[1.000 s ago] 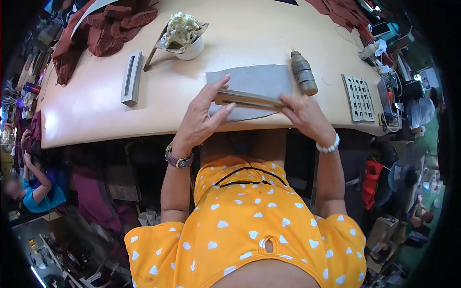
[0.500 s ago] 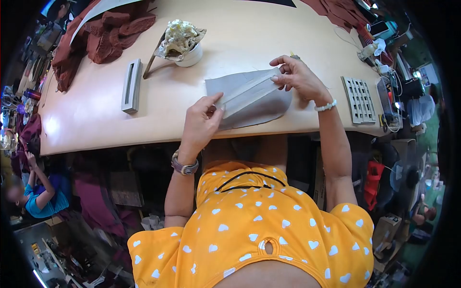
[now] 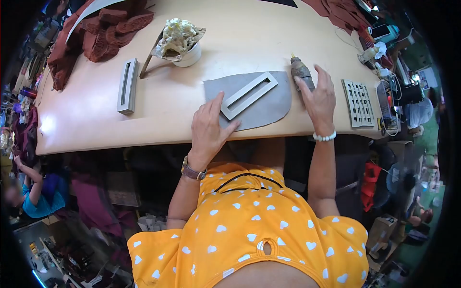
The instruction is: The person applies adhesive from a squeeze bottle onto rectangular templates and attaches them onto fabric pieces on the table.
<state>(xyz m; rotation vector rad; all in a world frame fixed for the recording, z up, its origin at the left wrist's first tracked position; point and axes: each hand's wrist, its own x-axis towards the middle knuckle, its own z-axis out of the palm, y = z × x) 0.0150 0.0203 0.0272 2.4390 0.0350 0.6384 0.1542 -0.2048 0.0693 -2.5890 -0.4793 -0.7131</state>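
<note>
A pale grey rectangular frame with a long slot (image 3: 264,94) lies slantwise on a piece of grey fabric (image 3: 276,108) that has one rounded side. My left hand (image 3: 206,127) is open at the lower left of the frame, fingers spread over the fabric's left edge. Whether its fingertips press on the frame is hard to tell. Over on the right, my right hand (image 3: 321,98) is open, thumb and fingers apart. Its thumb overlaps a dark, grimy bottle with a yellowish nozzle (image 3: 301,72); whether they touch I cannot tell.
A stack of similar slotted frames (image 3: 127,89) stands left. Behind it are reddish-brown fabric pieces (image 3: 108,38). A white tub (image 3: 190,57) heaped with crusted pale material has a stick beside it. A slotted grey panel (image 3: 357,103) lies right, beside a wire basket (image 3: 388,103).
Both hands have let go of the slotted frame, now flat on the fabric. My right hand has moved right and down to the bottle. My left hand has opened and shifted slightly right and down.
</note>
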